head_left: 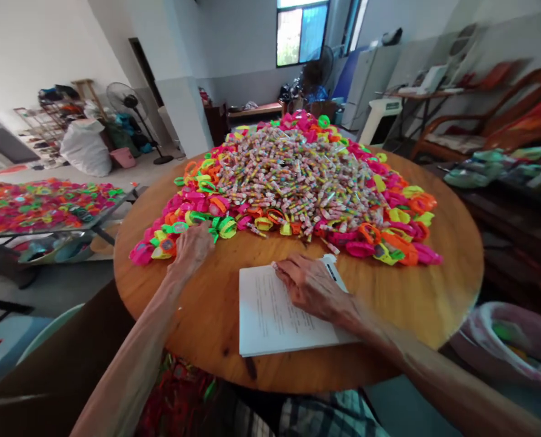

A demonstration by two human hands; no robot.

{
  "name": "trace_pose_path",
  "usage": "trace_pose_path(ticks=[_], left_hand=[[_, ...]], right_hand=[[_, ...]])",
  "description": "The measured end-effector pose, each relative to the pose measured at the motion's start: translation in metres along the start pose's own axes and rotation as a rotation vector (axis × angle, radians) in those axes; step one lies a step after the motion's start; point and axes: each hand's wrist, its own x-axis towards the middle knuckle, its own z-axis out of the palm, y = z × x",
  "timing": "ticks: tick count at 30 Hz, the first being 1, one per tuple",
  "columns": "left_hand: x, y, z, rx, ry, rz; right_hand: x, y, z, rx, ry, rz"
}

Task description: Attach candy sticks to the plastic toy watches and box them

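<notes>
Paper sheets (pixel 275 315) under flat open right hand (pixel 309 285), left hand (pixel 193 246) seemingly empty at plastic rings (pixel 184 227)

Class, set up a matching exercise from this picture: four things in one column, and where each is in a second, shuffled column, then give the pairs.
1. left hand
2. right hand
3. wrapped candies
4. standing fan

A. heaped in the pile's middle
B. on the floor, far left
C. resting on the white paper
D. at the pile's edge of bright plastic rings

Pairs: 1-D, 2-C, 3-A, 4-B
</notes>
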Motion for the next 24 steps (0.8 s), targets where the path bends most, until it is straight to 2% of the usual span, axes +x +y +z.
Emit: trace_pose_path(ticks=[2, 4, 8, 10, 13, 16, 19, 21, 24], left_hand=[[-0.003, 0.006, 0.000, -0.058, -0.005, -0.057], [-0.007, 0.018, 0.006, -0.137, -0.057, -0.105], [-0.011, 0.056, 0.030, -0.441, -0.203, -0.207], [-0.009, 0.073, 0.042, -0.614, -0.198, -0.242], [-0.005, 0.088, 0.051, -0.718, -0.101, -0.230], [-0.004, 0.096, 0.050, -0.793, -0.037, -0.283], [-0.007, 0.098, 0.047, -0.810, -0.049, -0.314], [-0.011, 0.094, 0.047, -0.754, -0.043, -0.268], [-0.017, 0.081, 0.050, -0.590, 0.028, -0.164]], right_hand=[[-0.002, 0.006, 0.003, 0.040, -0.007, 0.030], [-0.002, 0.010, 0.006, 0.057, -0.005, 0.052], [0.000, 0.013, 0.008, 0.071, -0.007, 0.054], [-0.001, 0.013, 0.008, 0.077, -0.010, 0.037], [-0.004, 0.015, 0.009, 0.069, -0.003, 0.004], [-0.005, 0.017, 0.011, 0.052, 0.011, -0.008], [-0.005, 0.016, 0.011, 0.038, 0.013, 0.004], [-0.005, 0.015, 0.010, 0.034, 0.010, 0.017], [-0.005, 0.011, 0.008, 0.030, -0.017, 0.027]])
